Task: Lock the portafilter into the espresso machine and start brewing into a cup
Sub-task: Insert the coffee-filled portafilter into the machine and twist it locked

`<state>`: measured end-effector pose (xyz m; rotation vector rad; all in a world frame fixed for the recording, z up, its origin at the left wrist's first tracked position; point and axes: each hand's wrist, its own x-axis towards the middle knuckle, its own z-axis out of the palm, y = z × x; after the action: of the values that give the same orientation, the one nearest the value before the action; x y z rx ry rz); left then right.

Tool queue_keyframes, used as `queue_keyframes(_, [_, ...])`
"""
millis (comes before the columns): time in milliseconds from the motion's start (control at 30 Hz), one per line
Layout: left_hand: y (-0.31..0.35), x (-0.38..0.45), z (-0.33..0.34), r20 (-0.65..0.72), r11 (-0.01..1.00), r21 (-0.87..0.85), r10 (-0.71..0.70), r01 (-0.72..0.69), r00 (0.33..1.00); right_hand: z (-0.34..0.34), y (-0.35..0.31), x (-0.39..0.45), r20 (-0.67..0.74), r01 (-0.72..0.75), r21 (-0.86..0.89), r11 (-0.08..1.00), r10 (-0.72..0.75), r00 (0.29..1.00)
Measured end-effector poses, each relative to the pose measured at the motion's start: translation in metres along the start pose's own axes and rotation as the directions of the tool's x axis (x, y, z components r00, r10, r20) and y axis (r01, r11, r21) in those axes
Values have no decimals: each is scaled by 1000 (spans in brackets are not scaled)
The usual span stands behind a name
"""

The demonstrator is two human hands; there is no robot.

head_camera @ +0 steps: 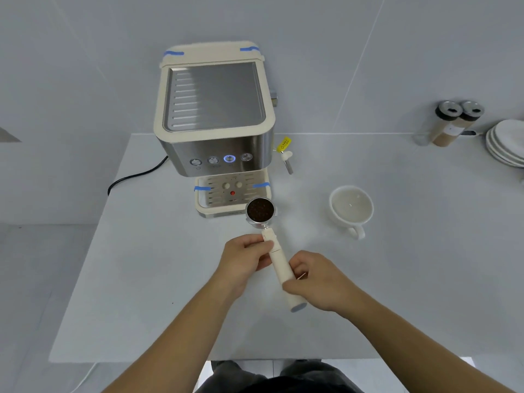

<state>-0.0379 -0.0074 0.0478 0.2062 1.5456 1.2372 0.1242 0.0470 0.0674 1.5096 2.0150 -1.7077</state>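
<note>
Cream plastic forms the long handle of the portafilter (279, 265), and both hands are closed on it. The left hand (245, 260) grips the upper part of the handle, near the metal basket, with its fingers (255, 241) curled over the top and the thumb pressed along the side. The right hand (317, 280) wraps the lower part, fingers folded round it from the right, so only the blunt grey-tipped end pokes out below the knuckles. Beyond the left fingertips the basket, filled with dark coffee grounds (260, 210), faces up and sits just in front of the drip tray (231, 194) at the foot of the espresso machine (215, 114); whether it touches the tray edge cannot be told. It is not locked into the machine.

Further ahead of the fingers, the machine's steel front carries four round buttons, and the third one (229, 158) glows blue. Blue tape strips mark the drip tray and the top corners. A steam wand (286, 160) hangs at the machine's right side.

To the right of the right hand, well apart from it, a white cup (351, 208) stands on the pale table (141, 279), handle toward the person. Far off to the right are two spice jars (450, 123) and a stack of white plates (507, 143). A black cable (133, 177) trails away on the left.
</note>
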Motion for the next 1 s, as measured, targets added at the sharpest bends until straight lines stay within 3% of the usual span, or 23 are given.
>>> queue_keyframes(367, [32, -9, -35, -19, 999, 32, 24, -24, 1000, 13, -42, 6, 259, -90, 330, 940, 1, 966])
queue_keyframes(800, [51, -10, -57, 29, 992, 124, 16, -19, 999, 22, -61, 15, 342, -97, 365, 926, -37, 939])
queue_keyframes(1000, [67, -21, -71, 72, 900, 406, 143, -160, 987, 25, -55, 22, 312, -115, 420, 900, -24, 950])
